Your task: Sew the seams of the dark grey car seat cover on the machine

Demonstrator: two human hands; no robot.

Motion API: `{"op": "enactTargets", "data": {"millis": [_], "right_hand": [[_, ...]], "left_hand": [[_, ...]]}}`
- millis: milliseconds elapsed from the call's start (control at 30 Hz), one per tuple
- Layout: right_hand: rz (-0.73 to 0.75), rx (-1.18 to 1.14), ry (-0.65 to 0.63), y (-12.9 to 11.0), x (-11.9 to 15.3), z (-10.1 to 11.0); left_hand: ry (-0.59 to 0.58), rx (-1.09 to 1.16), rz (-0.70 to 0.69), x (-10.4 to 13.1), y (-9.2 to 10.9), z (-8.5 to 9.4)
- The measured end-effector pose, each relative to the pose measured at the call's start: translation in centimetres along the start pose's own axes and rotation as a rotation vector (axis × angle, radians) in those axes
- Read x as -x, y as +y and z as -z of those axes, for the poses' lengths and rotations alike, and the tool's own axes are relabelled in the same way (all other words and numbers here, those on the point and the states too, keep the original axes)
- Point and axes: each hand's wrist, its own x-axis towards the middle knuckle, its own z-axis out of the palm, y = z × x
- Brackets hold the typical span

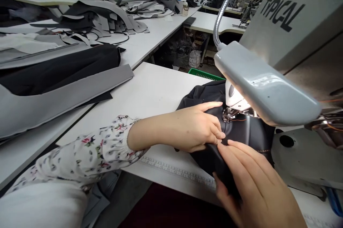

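A black leather-like piece (242, 131) with an orange stitch line lies under the presser foot (229, 114) of a sewing machine (235, 100). My left hand (202, 128) rests on it just left of the foot. Its index finger points toward the needle area, while the other fingers curl closed on the material. Nearer to me, my right hand (257, 181) grips a raised fold of the same piece between thumb and fingers. The fingertips of both hands meet at that fold. Part of the material is hidden beneath my hands.
A grey lamp head (268, 85) on a flexible metal neck hangs over the sewing area. A printed ruler (177, 173) runs along the front of the white table (150, 88). Grey and black cut pieces (61, 67) are stacked at left. Behind the table sits a green basket (205, 74).
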Motion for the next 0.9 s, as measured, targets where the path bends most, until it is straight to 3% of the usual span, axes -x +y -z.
{"op": "enactTargets", "data": {"millis": [200,333,533,667,900], "right_hand": [[-0.012,0.01,-0.032,0.4,-0.2,0.4],[-0.026,-0.001,0.037,0.0,-1.0,0.8],[-0.028,0.021,0.019,0.5,-0.8,0.7],[-0.006,0.031,-0.011,1.2,-0.4,0.5],[-0.055,-0.009,0.005,1.2,-0.9,0.2]], "left_hand": [[-0.01,0.027,-0.038,-0.6,-0.4,1.0],[-0.032,0.012,-0.013,-0.8,-0.4,1.5],[-0.01,-0.014,0.002,-1.0,-0.8,1.7],[-0.078,-0.04,0.01,-1.3,-1.0,1.7],[-0.074,-0.089,-0.048,-1.1,-0.9,1.4]]}}
